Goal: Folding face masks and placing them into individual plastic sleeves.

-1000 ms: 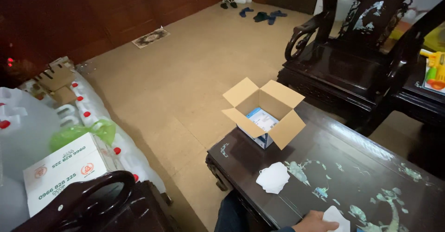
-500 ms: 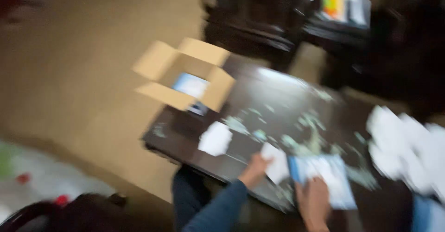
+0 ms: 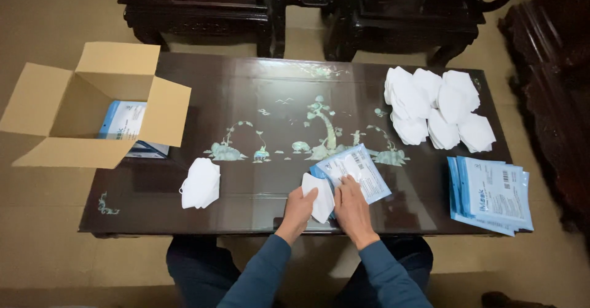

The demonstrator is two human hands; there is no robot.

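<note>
My left hand (image 3: 299,208) grips the lower edge of a folded white face mask (image 3: 320,194) at the near edge of the dark inlaid table (image 3: 258,80). My right hand (image 3: 351,205) rests on the same mask and on a blue-and-white flat pouch (image 3: 356,168) that lies under and behind it. Another white mask (image 3: 200,183) lies alone on the table to the left of my hands.
An open cardboard box (image 3: 92,105) with blue-and-white packs inside stands at the table's left end. A heap of white masks (image 3: 436,111) lies at the back right, a stack of blue pouches (image 3: 491,192) in front of it. Dark wooden chairs (image 3: 295,0) line the far side.
The view swung from the floor and box to look straight down on the table. Both my hands now meet on the mask and pouch at the near edge.
</note>
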